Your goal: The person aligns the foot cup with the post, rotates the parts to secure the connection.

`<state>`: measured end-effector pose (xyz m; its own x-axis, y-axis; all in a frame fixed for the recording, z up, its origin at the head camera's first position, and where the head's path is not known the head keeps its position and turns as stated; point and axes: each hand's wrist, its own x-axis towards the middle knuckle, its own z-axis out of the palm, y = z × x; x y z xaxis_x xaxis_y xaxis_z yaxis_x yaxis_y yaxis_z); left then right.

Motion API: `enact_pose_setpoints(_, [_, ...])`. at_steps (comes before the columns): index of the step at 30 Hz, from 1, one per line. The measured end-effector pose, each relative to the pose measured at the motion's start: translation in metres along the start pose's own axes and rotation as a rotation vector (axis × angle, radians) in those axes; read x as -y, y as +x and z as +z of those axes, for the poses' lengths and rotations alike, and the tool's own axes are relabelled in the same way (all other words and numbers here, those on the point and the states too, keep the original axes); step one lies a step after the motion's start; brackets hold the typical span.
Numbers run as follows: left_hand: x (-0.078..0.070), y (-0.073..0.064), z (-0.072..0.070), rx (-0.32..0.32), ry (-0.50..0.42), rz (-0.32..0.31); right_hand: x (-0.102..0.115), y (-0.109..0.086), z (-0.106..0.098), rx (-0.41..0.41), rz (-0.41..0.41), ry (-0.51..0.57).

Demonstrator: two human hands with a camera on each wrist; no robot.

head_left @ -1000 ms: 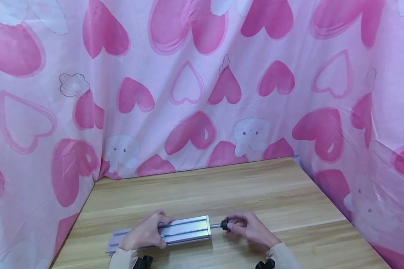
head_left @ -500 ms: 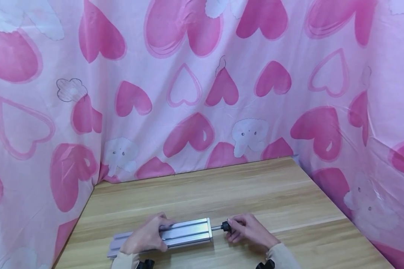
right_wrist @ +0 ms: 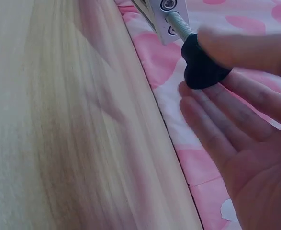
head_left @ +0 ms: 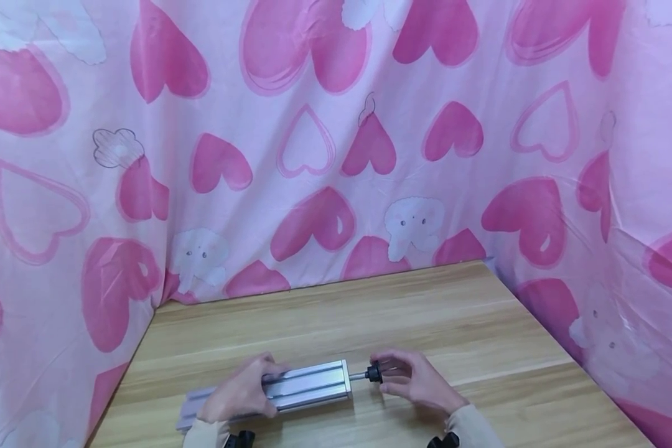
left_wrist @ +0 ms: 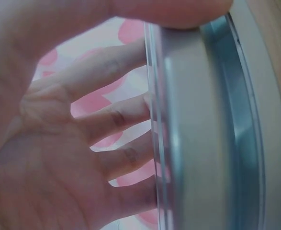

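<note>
A silver grooved aluminium profile (head_left: 308, 384) lies across the front of the table, a square plate on its right end. My left hand (head_left: 242, 391) grips it from above, thumb on the near side and fingers on the far side; in the left wrist view the fingertips press its edge. From the end plate (right_wrist: 163, 21) a threaded rod (right_wrist: 179, 25) sticks out, carrying a black lobed knob (right_wrist: 201, 64). My right hand (head_left: 417, 381) holds this knob (head_left: 374, 373), thumb on one side and fingertips on the other. The palm stays away from it.
The wood-grain table (head_left: 336, 317) stretches behind and to the right of the profile. A lilac grooved piece (head_left: 193, 404) shows past my left wrist. Pink heart-print cloth (head_left: 313, 205) hangs along the back and both sides.
My right fingers have shifted round the knob: half a second ago they were curled lower beneath it, and now they are spread with the forefinger at its top. My left hand keeps its grip.
</note>
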<state>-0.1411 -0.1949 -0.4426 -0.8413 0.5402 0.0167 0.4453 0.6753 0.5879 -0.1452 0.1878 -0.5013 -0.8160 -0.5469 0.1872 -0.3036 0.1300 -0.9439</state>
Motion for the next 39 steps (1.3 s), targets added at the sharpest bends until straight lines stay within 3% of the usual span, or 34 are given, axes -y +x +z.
enact_pose_setpoints(9, [0.0004,-0.0035,0.0016,-0.010,0.010,-0.008,0.0001,0.0028,0.0021,-0.015,0.086,-0.028])
enact_pose_setpoints(19, [-0.0042,-0.0021,0.0014,0.003,0.020,-0.022,-0.0012,0.0016,-0.0001,-0.045,0.152,-0.152])
enact_pose_setpoints(30, [-0.0063,-0.0012,0.0031,0.007,0.026,-0.037,-0.0035,0.0055,0.0025,-0.005,0.196,-0.002])
enact_pose_setpoints(36, [-0.0083,-0.0008,0.0051,0.007,0.028,-0.043,-0.0048,0.0031,0.0016,0.004,0.189,-0.032])
enact_pose_setpoints(39, [-0.0088,-0.0007,0.0050,0.004,0.012,-0.043,-0.0043,-0.0012,0.0006,-0.021,0.175,-0.102])
